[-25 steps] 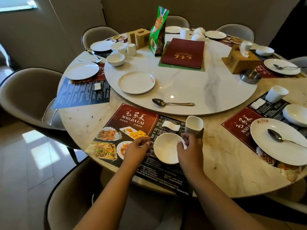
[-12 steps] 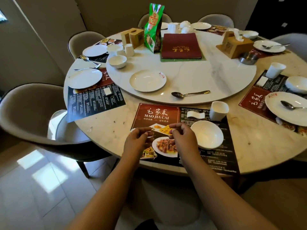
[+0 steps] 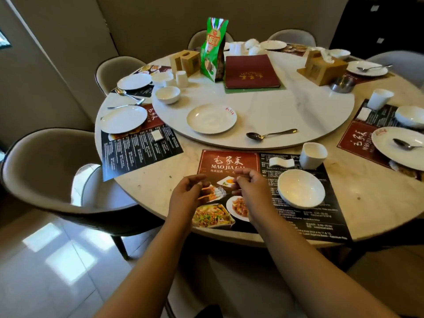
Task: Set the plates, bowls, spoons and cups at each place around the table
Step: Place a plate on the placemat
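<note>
1. My left hand [image 3: 187, 196] and my right hand [image 3: 251, 188] are above the near placemat [image 3: 229, 161], close to each other. The fingers of both are loosely curled, and I see nothing held in them.
2. On this placemat, to the right of my hands, a white bowl [image 3: 301, 188] stands; behind it are a white cup [image 3: 312, 155] and a small white rest [image 3: 281, 162].
3. On the turntable [image 3: 286, 106] lie an empty plate [image 3: 211, 118] and a spoon [image 3: 270, 134], well apart from my hands.
4. Farther back on the turntable stand a green snack bag [image 3: 213, 49], a red menu book [image 3: 251, 71] and a wooden tissue box [image 3: 321, 67].
5. My hands cover part of the food pictures on the placemat.
6. The right place setting, with its plate [image 3: 399, 146], is cut by the picture edge.
</note>
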{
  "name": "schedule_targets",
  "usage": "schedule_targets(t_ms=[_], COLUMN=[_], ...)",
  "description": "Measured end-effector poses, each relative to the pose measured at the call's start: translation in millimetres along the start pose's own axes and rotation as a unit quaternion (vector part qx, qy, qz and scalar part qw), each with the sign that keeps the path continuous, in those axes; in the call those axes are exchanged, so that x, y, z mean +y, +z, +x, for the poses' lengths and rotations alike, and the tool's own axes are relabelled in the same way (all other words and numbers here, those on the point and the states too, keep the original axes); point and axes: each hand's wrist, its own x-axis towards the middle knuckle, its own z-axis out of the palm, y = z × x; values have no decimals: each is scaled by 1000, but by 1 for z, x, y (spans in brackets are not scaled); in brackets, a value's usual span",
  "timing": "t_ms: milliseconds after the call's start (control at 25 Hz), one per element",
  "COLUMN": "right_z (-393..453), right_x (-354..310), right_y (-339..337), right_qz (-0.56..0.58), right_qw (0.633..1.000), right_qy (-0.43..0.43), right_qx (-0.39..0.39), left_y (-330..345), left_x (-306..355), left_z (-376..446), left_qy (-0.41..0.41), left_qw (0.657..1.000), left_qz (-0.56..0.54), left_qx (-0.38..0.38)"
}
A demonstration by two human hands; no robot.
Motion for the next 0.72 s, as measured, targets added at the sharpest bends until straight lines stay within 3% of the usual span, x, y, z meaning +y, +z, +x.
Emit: schedule_targets(t_ms=[280,560,720], right_z=[101,204,236], right_x=[-20,-22,-24], right_y=[75,136,147], right_qz=[27,-7,-65], right_qw=[996,975,956], right_qy=[6,1,36], right_qx=[84,220,283], left_y=[-25,-32,-14], left_x=[24,52,65], left_z=[130,292,351], left_qy=[12,143,118], left_qw=[997,966,948], left_qz=[50,200,282], left_qx=[-53,-82,-87])
